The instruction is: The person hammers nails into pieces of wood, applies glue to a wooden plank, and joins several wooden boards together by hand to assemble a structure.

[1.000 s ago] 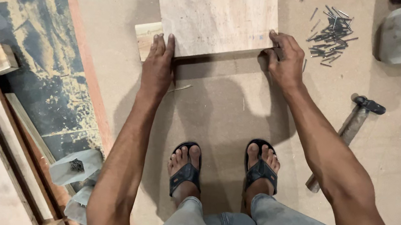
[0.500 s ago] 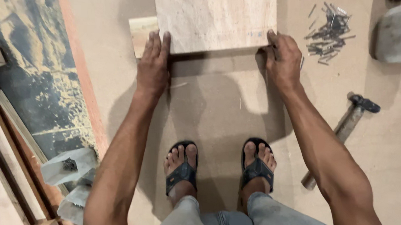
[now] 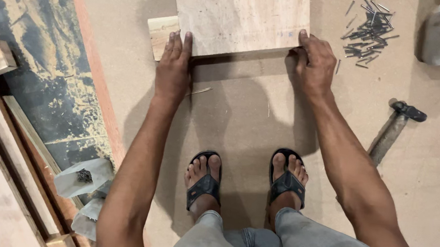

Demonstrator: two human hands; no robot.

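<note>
— What differs from a moment ago?

— Little. The board (image 3: 241, 19) lies on the floor (image 3: 240, 125) at the far side of the scene, as before, and both hands stay at its near edge. It sits slightly farther from the feet than it did, and the view has drifted a bit, so the nails and the hammer sit a touch differently in the picture.

— How do the hands stand?

— The left hand (image 3: 173, 67) lies flat and open, fingers straight and together, palm on the floor, fingertips pressed against the near left corner of the board. The right hand (image 3: 314, 63) is curled at the near right corner, fingers bent against the edge and thumb up on the top face. I cannot tell whether it truly grips the board or only pushes against it.

— What is near the board?

— A small wood block (image 3: 162, 33) sticks out from under its left side, just beside the left fingertips. A thin nail (image 3: 200, 91) lies on the floor near the left wrist. To the far right a pile of nails (image 3: 368, 30) lies loose, near the right hand but apart from it. A hammer (image 3: 394, 128) lies on the right, head toward the far side.

— Any containers?

— At the near left, a pale torn paper packet (image 3: 82, 176) lies open, with a small dark clump inside; it looks like nails, but it is too small to be sure.

— And the feet?

— Two feet in black sandals (image 3: 203, 183), near the middle, well apart from the board.
</note>
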